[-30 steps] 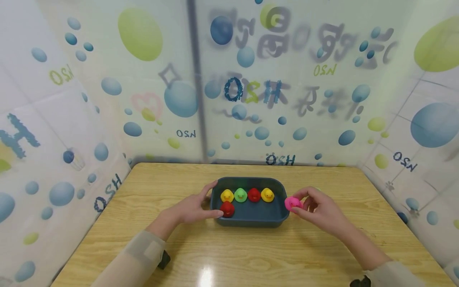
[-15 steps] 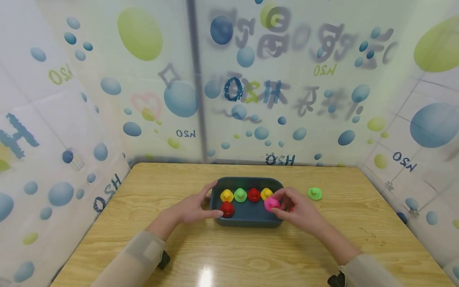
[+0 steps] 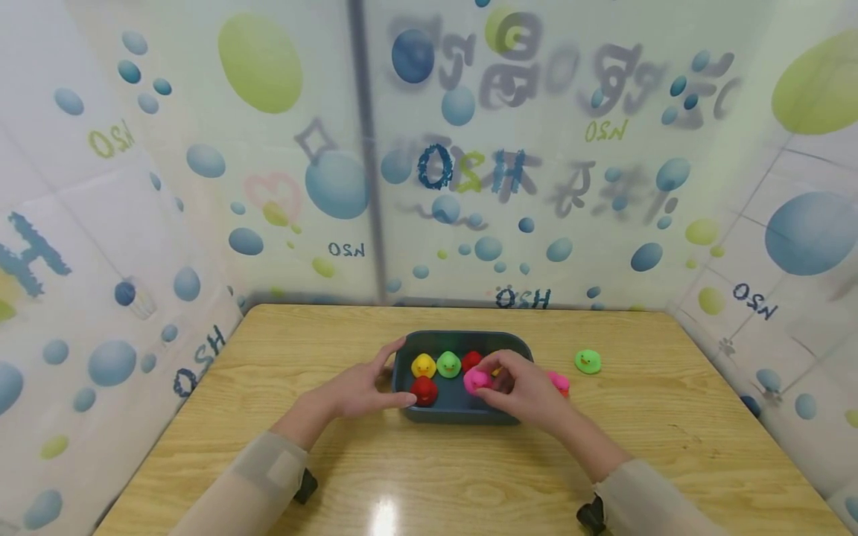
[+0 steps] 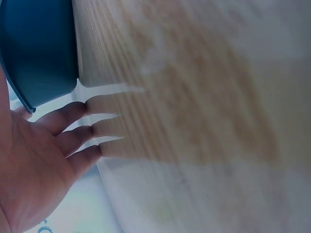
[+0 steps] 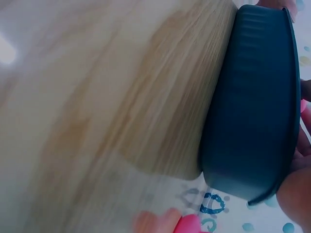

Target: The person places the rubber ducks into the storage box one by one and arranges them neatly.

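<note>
My left hand (image 3: 365, 387) holds the left end of a dark blue-green box (image 3: 462, 417), thumb over the rim by the front corner, forefinger at the back corner. Its other fingers reach down toward the table in the left wrist view. My right hand (image 3: 529, 387) pinches a pink toy duck (image 3: 477, 381) over the inside of the box. Yellow (image 3: 424, 365), green (image 3: 448, 364) and dark red (image 3: 472, 361) ducks make a back row; the yellow one at its right end is mostly behind my hand. Another red duck (image 3: 424, 391) sits front left.
A light green duck (image 3: 588, 362) lies on the wooden table (image 3: 429, 476) to the right of the box. Nearer, a second pink duck (image 3: 558, 383) is partly hidden by my right hand, with something orange-red beside it. A patterned curtain (image 3: 456, 275) stands behind the table.
My right hand has carried the pink duck leftward from the box's right edge to above its middle. The green and pink ducks on the table have come into view. My left hand stays put.
</note>
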Motion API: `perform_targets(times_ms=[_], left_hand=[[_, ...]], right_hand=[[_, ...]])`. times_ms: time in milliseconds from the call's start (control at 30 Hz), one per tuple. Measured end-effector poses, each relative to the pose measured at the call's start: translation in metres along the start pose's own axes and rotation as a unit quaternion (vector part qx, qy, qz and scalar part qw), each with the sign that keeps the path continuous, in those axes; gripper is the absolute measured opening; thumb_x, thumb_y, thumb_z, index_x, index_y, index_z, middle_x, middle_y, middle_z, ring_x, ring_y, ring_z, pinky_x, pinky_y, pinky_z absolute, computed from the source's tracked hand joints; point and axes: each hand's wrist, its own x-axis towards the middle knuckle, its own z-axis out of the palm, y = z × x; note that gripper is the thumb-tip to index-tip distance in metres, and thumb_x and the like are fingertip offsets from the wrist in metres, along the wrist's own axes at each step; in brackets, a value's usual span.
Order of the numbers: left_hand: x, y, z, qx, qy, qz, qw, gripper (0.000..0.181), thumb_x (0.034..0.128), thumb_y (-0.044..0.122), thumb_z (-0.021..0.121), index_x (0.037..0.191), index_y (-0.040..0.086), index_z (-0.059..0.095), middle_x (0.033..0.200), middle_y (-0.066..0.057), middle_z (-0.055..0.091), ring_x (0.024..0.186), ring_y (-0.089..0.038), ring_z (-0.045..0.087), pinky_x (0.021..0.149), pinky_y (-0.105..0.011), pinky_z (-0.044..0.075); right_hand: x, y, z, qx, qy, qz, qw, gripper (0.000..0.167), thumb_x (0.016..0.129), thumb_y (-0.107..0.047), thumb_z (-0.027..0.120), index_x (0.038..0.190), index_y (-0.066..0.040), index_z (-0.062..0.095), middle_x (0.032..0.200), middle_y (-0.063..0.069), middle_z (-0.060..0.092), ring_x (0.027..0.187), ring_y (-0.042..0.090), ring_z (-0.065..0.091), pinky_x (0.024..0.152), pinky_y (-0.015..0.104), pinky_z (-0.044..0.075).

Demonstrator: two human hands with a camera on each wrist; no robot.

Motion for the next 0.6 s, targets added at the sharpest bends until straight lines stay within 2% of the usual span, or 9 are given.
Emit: perform_targets(times_ms=[367,600], left_hand=[[-0.001,0.001,-0.002,0.001,-0.001,0.004,1.0,0.11,0.0902,0.079,0.073,0.174,0.05,0.008,0.168,-0.014,0.054,0.154,-0.049,0.05,0.125,-0.071,0.039],[-0.002,0.002,-0.001,0.003,0.001,0.002,1.0,0.11,0.0903,0.08,0.072,0.174,0.051,0.008,0.167,-0.014,0.055,0.153,-0.049,0.05,0.126,-0.071,0.039]], right_hand=[[0.022,-0.007,0.016,-0.001,-0.022,-0.011,0.9997,0.032,0.097,-0.025,0.087,0.124,-0.019,0.07,0.112,-0.004,0.07,0.093,0.013,0.066,0.081,0.024,0.06],[0.028,-0.007,0.024,0.009,-0.044,0.019,0.9988,0.031,0.098,-0.025,0.086,0.125,-0.018,0.071,0.113,-0.004,0.071,0.093,0.014,0.064,0.081,0.024,0.059]])
